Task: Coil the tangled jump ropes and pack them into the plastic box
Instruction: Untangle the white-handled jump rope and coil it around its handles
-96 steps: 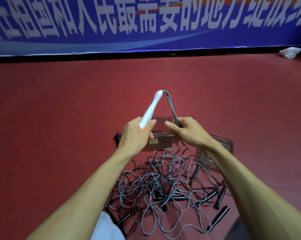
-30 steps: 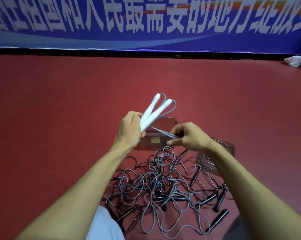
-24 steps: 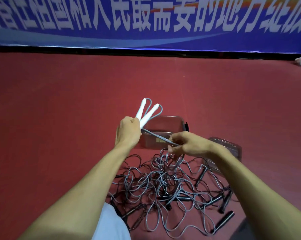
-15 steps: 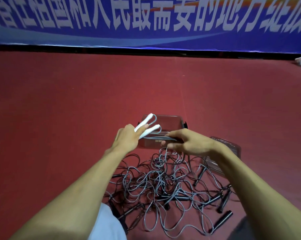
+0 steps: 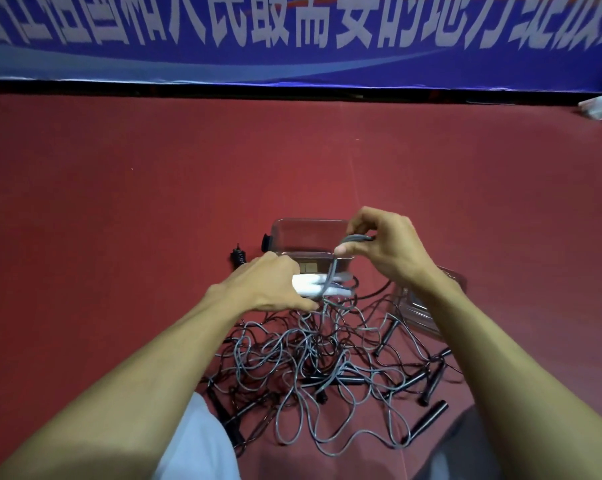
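White handles point(image 5: 307, 287) gripped in left hand point(image 5: 265, 289); right hand point(image 5: 389, 251) fingers pinch grey cord point(image 5: 356, 238).

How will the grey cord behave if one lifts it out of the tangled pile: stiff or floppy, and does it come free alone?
Likely floppy: the grey cord bends sharply between the right hand and the white handles in the left hand. It would probably drag neighbours, since loops in the pile cross one another.

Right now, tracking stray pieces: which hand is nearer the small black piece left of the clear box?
Left. The left hand sits beside the small black piece; the right hand is across the clear box, pinching grey rope.
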Available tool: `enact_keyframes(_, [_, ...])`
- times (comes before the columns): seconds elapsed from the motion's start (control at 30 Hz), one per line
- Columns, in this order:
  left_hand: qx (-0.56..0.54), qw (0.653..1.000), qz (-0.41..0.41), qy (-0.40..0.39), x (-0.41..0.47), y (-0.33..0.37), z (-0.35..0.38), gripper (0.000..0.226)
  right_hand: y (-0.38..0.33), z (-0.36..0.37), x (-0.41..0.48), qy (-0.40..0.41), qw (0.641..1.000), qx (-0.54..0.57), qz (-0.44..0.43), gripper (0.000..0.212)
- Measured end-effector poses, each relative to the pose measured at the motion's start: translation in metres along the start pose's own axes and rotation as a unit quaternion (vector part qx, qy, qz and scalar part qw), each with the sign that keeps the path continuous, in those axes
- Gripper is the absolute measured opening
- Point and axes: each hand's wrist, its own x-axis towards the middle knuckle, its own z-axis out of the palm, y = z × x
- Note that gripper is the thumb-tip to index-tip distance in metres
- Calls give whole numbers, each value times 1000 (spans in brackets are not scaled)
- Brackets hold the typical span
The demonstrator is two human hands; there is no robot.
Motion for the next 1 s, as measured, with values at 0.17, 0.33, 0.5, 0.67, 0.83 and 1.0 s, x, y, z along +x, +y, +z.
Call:
enact_keyframes(0.17, [-93,995,40,5,-9,7,-8,25,4,-3,-2,27,989,125,80,30])
enact_keyframes(0.33, [-247,967,70,-10,-19,11,-18,16,-3,-2,-2,0,916,363,173,20])
enact_keyframes(0.5, [-504,860,76,26,-20,6,-26,37,-4,1,2,1,863,468,188,10])
enact_keyframes(0.67, [-624,775,38,86,-14,-2,-30,65,-8,9,3,-77,877,432,196,12])
enact_keyframes(0.83, [-651,747,-23,130,-6,-7,-30,58,-17,10,-3,-188,889,364,205,20])
enact_keyframes(1.0, [-555,816,-85,140,3,-13,-19,19,-10,10,-11,-302,943,-45,134,24])
